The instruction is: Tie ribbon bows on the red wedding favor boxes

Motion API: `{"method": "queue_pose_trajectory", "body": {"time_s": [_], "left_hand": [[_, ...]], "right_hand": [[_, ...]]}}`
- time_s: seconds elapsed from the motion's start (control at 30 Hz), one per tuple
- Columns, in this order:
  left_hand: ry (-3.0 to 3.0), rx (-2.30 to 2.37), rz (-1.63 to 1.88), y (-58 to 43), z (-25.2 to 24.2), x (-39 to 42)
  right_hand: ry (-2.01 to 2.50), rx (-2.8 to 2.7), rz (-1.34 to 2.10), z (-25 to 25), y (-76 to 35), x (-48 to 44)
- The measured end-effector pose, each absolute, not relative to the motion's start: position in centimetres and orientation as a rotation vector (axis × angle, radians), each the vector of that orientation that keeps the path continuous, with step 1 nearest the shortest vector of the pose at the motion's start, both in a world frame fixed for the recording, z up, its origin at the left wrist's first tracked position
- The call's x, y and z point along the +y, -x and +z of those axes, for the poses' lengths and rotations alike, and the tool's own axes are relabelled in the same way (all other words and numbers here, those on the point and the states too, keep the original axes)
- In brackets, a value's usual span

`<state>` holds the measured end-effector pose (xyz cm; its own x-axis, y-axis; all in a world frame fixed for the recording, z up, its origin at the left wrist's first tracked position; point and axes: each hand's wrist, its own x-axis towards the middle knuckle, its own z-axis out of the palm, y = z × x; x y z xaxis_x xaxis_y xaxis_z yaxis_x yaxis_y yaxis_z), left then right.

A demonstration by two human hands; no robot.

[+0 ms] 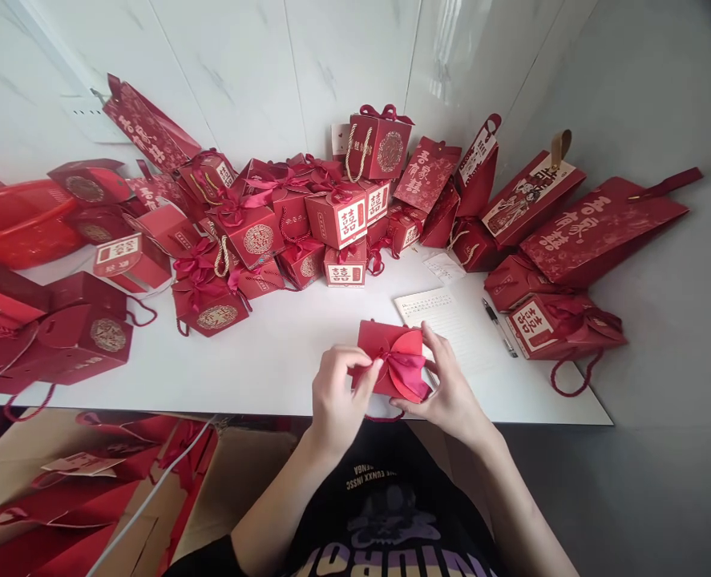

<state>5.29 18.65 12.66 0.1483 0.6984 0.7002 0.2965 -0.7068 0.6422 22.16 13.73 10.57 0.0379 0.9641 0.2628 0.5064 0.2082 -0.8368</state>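
Both my hands hold a small red gift box with a pink-red ribbon bow above the front edge of the white table. My left hand is closed, its fingertips pinching the ribbon at the box's left side. My right hand grips the box from the right, thumb on the bow. The box's lower side is hidden by my fingers.
Several red gift boxes and red paper bags crowd the table's back and sides against the white wall. A lined sheet and a pen lie right of my hands. A cardboard carton with red bags sits on the floor at left.
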Motion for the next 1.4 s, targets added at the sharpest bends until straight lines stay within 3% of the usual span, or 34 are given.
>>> {"method": "queue_pose_trajectory", "body": {"time_s": [0.2, 0.4, 0.77, 0.9, 0.97, 1.07, 1.2, 1.4], "left_hand": [[-2.355, 0.536, 1.872, -6.1, 15.9, 16.4], [-2.375, 0.451, 1.921, -6.0, 17.9, 14.8], [-2.401, 0.616, 1.857, -6.1, 19.9, 13.2], [-2.383, 0.961, 1.793, -4.2, 19.4, 14.6], [-2.331, 1.315, 1.641, -2.4, 18.7, 15.8], [-2.137, 1.803, 1.092, 0.9, 17.4, 17.0], [-1.833, 1.921, 0.56, 4.2, 15.8, 15.9], [-1.602, 1.851, 0.492, 5.7, 13.9, 12.1]], "right_hand": [[1.239, -1.577, 0.296, 13.1, -21.1, 13.2], [1.16, -1.518, 0.329, 13.7, -21.2, 12.0], [1.157, -1.501, 0.374, 14.3, -21.7, 11.0], [1.202, -1.516, 0.46, 14.0, -22.2, 11.4], [1.247, -1.46, 0.562, 13.6, -22.2, 12.0], [1.2, -1.251, 0.934, 13.1, -21.8, 13.5], [1.007, -1.006, 1.57, 13.1, -20.1, 15.2], [0.708, -0.807, 2.165, 14.0, -17.7, 16.0]]}}
